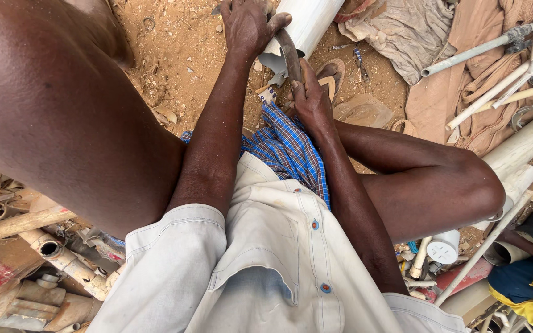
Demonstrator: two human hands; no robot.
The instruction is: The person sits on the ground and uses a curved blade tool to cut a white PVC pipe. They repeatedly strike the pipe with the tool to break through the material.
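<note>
A white plastic pipe [306,24] is shown at the far centre, resting on sandy ground [174,68]. Its cut end is clasped from above by the left hand [248,28]. The handle of a curved dark blade [290,54], laid against the pipe's rim, is clenched by the right hand [311,102]. The pipe is judged light, stiff and smooth, likely slippery when dusty; its thin cut edge appears chipped and brittle. A firm hold is best taken round the barrel, just behind the cut end.
</note>
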